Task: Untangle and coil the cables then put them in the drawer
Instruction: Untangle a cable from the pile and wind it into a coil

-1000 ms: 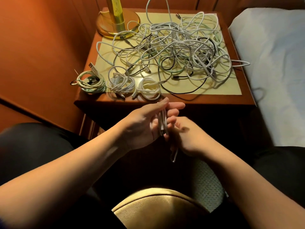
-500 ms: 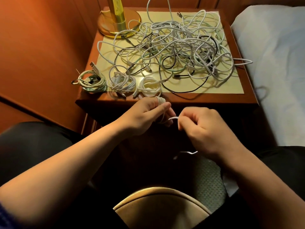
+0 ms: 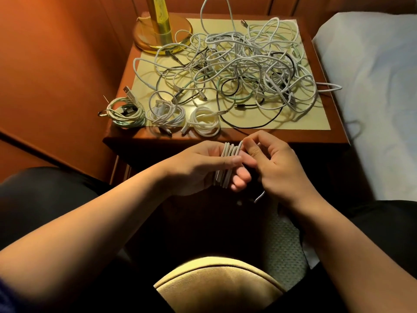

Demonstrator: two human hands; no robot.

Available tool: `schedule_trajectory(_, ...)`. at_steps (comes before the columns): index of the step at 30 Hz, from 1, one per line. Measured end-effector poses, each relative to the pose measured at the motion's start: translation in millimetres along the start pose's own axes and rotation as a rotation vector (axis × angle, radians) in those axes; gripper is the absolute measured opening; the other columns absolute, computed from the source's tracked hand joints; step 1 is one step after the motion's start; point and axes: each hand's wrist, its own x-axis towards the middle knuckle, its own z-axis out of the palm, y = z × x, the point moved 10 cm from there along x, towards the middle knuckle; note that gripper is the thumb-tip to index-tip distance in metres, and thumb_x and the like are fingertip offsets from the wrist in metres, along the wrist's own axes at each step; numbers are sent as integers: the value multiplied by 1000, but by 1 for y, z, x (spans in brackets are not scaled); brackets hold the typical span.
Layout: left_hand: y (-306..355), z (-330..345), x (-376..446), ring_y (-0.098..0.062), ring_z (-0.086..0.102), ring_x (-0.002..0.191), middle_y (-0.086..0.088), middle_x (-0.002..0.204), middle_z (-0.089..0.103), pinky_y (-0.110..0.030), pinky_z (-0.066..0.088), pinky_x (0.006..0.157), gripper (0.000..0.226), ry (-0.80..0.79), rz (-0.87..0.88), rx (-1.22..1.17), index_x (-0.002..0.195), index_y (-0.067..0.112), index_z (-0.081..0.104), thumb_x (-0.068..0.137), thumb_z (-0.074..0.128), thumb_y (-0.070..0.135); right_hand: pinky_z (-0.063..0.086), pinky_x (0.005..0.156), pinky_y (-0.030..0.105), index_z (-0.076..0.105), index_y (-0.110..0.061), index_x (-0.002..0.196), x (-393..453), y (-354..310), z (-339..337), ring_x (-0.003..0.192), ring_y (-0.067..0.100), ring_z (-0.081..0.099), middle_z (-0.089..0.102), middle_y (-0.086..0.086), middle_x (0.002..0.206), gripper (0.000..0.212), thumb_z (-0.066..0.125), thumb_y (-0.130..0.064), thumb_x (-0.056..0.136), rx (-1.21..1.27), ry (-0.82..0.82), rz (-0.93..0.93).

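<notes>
step: winding white cable (image 3: 228, 163) | left hand (image 3: 203, 168) grips its loops | right hand (image 3: 277, 163) pinches free end | advice: keep turns even, tension light, tuck end

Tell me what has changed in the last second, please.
The right hand swung round the left hand, laying another loop of the white cable over its fingers; the free tail grew shorter. The three coils and the tangled pile stayed unmoved.

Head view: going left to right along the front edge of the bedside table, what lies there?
Pale green coil → white coil with plugs → neat white coil → black cable loop from the tangled pile.
</notes>
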Motion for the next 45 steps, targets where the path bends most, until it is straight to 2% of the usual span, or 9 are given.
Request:
schedule_trajectory(5, 0, -7, -1, -15, 75, 82, -14, 102, 76, -25, 61, 73, 34, 139, 46, -107, 125, -2, 64, 98, 52, 14, 48, 57, 25, 71, -22, 91, -2, 13, 38, 63, 6, 61, 68, -10, 69, 40, 48, 10, 94, 46, -281, 113)
schedule_trajectory(19, 15, -42, -1, -27, 64, 125, -18, 128, 69, -40, 48, 111, 38, 325, 175, 234, 140, -1, 55, 102, 51, -1, 58, 59, 45, 70, -15, 78, -26, 9, 54, 50, 17, 63, 61, -2, 54, 29, 57, -28, 101, -211, -455, 213)
schedule_trajectory(24, 16, -42, 0, -17, 67, 93, 1, 98, 73, -33, 54, 85, 22, 276, 95, 731, 120, 7, 67, 108, 50, 15, 43, 53, 40, 62, -18, 74, -16, -24, 17, 55, 15, 53, 58, -2, 61, 36, 55, -35, 105, -70, -173, -17)
schedule_trajectory(26, 12, -29, 3, -25, 61, 80, -6, 85, 68, -45, 47, 75, 27, 200, 99, 676, 103, 9, 64, 110, 42, 23, 43, 57, 37, 62, -19, 78, -14, -32, 6, 61, 16, 57, 64, 0, 68, 33, 52, -28, 108, -78, -97, -95)
schedule_trajectory(29, 6, -17, 8, -22, 53, 64, -8, 71, 57, -33, 47, 67, 52, 167, 56, 444, 96, 4, 63, 106, 33, 46, 51, 67, 36, 63, -19, 84, -10, -32, -5, 69, 12, 65, 69, -1, 75, 28, 53, -26, 108, -75, -17, -131)
schedule_trajectory(35, 0, -4, 7, -12, 30, 50, 3, 57, 31, -25, 37, 53, 38, 42, 25, 109, 74, 14, 45, 107, 35, 29, 58, 76, 56, 62, -25, 112, 6, -10, 2, 86, 37, 71, 73, 11, 96, 14, 58, -38, 105, 115, -77, -61)
schedule_trajectory(38, 0, -4, 3, -10, 26, 46, 5, 54, 28, -24, 37, 51, 35, -10, -13, -83, 69, 17, 43, 101, 45, 32, 52, 100, 34, 70, -19, 120, 7, -15, 17, 113, 13, 69, 75, -1, 116, 25, 50, -28, 109, 167, -204, -75)
schedule_trajectory(43, 3, 3, -2, -9, 32, 45, 5, 53, 29, -23, 44, 55, 36, -160, -60, -284, 71, 17, 51, 104, 46, 31, 52, 80, 23, 68, -9, 112, 1, -20, 25, 88, 5, 69, 74, -7, 92, 24, 56, -28, 105, 261, -266, -45)
schedule_trajectory(45, 2, 6, -4, -6, 44, 45, 6, 52, 35, -24, 48, 59, 37, -203, -78, -298, 72, 16, 55, 105, 47, 31, 56, 82, 49, 67, -7, 112, -1, -26, 25, 92, 33, 68, 72, 14, 98, 34, 60, -38, 100, 242, -264, -89)
